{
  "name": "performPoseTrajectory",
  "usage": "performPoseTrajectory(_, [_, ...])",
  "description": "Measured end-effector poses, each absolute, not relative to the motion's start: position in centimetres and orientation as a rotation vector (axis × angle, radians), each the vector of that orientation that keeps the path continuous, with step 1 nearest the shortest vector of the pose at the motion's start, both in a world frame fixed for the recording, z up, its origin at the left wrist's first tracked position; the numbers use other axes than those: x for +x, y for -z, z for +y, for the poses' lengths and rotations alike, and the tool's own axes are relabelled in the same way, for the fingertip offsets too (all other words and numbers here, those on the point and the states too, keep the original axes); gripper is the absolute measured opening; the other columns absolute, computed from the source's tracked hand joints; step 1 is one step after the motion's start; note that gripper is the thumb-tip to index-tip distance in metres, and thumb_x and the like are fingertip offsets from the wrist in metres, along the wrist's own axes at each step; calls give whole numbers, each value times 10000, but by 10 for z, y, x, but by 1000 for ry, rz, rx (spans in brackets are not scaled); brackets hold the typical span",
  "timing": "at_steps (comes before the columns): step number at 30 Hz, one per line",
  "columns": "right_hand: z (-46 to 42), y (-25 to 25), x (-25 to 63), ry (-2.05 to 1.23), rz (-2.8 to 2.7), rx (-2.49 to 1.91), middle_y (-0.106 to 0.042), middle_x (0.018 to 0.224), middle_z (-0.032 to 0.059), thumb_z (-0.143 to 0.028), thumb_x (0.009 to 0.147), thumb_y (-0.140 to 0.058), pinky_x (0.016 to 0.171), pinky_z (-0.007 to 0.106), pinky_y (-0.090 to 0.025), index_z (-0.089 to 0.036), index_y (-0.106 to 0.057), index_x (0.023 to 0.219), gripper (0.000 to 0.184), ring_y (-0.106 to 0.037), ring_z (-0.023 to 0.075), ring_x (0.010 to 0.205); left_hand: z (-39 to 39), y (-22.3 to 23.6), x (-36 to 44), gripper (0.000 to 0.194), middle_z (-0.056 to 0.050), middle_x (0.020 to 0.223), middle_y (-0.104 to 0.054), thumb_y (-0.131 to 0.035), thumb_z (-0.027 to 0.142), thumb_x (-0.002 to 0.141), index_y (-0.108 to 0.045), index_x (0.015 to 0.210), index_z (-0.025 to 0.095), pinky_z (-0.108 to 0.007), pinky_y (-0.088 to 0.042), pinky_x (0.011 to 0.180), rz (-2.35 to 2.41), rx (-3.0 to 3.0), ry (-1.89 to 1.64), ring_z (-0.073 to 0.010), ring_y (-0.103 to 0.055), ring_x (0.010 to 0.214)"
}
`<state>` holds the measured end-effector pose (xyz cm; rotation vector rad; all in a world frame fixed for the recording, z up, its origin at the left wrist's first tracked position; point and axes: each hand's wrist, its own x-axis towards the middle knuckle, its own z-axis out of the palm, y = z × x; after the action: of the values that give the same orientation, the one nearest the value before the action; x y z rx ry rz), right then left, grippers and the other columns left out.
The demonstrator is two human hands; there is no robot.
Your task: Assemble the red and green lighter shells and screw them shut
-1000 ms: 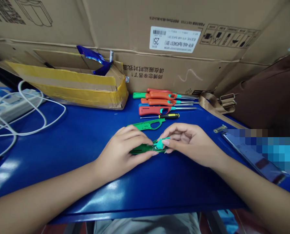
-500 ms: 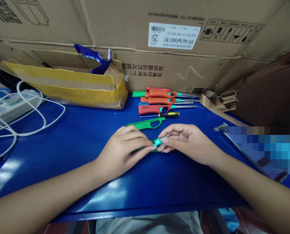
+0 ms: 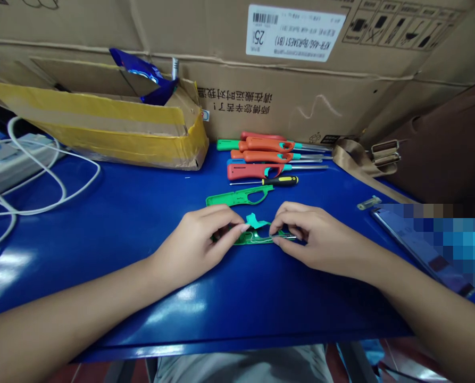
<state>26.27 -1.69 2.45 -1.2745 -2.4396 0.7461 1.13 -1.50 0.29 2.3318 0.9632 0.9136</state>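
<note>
My left hand [image 3: 211,231] is closed in a pinch on a small teal trigger piece [image 3: 255,221], lifted just above an open green lighter half-shell [image 3: 245,239]. A thin pale wire runs along the inside of that shell. At the shell's right end, the thumb and fingers of my right hand [image 3: 307,234] pinch it beside a short metal rod [image 3: 291,236]; the fingers partly hide what they grip. Just beyond my hands lies the other green half-shell [image 3: 237,198], its hollow side up.
Behind lie a yellow-black screwdriver [image 3: 281,181] and a pile of red, orange and green lighters [image 3: 257,170]. A taped carton [image 3: 141,143], power strip [image 3: 17,159] and white cables are at left. A phone [image 3: 421,250] and brown strap [image 3: 381,181] are at right.
The teal piece, earlier between both hands' fingertips, is now at my left fingertips. My right hand has shifted slightly right and down onto the shell's end. The view has tilted down.
</note>
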Motion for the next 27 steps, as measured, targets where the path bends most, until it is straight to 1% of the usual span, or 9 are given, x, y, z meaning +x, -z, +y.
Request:
performPoseTrajectory(5, [-17, -23, 263, -770, -2439, -1316, -585, 861, 4, -154, 899, -607, 656, 270, -411, -205, -676, 932, 92, -505, 125, 709, -15, -2, 11, 101, 13, 847, -703, -638, 204, 983, -697, 915, 159, -176, -477, 719, 962, 2334, -890, -83, -645, 757])
performPoseTrajectory(12, [-17, -24, 265, -855, -2391, -1373, -568, 853, -16, -177, 921, -604, 676, 259, -412, -216, -656, 939, 68, -520, 111, 719, -13, -2, 12, 78, 26, 855, -701, -651, 187, 974, -693, 912, 168, -160, -467, 749, 978, 2341, -887, -71, -643, 777])
performPoseTrajectory(15, [-18, -29, 265, -918, -2400, -1349, -604, 888, -16, -189, 917, -617, 690, 253, -421, -219, -664, 921, 55, -541, 107, 746, -14, -2, 12, 82, 26, 851, -700, -652, 195, 974, -695, 909, 171, -162, -466, 737, 991, 2333, -883, -74, -641, 771])
performPoseTrajectory(19, [-18, -33, 264, -964, -2467, -1274, -658, 937, -19, -198, 940, -595, 715, 248, -431, -226, -688, 893, 108, -579, 105, 801, -15, -2, 11, 83, 17, 865, -705, -652, 198, 974, -703, 918, 165, -166, -469, 744, 979, 2326, -861, -81, -647, 784])
performPoseTrajectory(21, [-19, -32, 263, -944, -2455, -1268, -660, 915, -28, -184, 933, -599, 706, 243, -431, -232, -686, 917, 100, -576, 98, 776, -15, -2, 11, 85, 13, 875, -708, -648, 196, 977, -706, 923, 163, -167, -472, 768, 956, 2328, -844, -84, -654, 806])
performPoseTrajectory(24, [-19, -29, 262, -901, -2424, -1297, -625, 817, -48, -159, 896, -635, 665, 236, -420, -228, -645, 914, 72, -545, 89, 702, -16, -2, 11, 92, 12, 884, -712, -642, 204, 983, -709, 932, 166, -169, -476, 784, 938, 2335, -834, -86, -662, 822])
performPoseTrajectory(27, [-19, -27, 261, -888, -2372, -1359, -583, 743, -62, -189, 881, -673, 612, 233, -407, -221, -580, 909, 103, -525, 88, 645, -16, -1, 11, 96, 14, 893, -717, -638, 216, 987, -714, 947, 174, -181, -480, 777, 943, 2347, -811, -92, -667, 826])
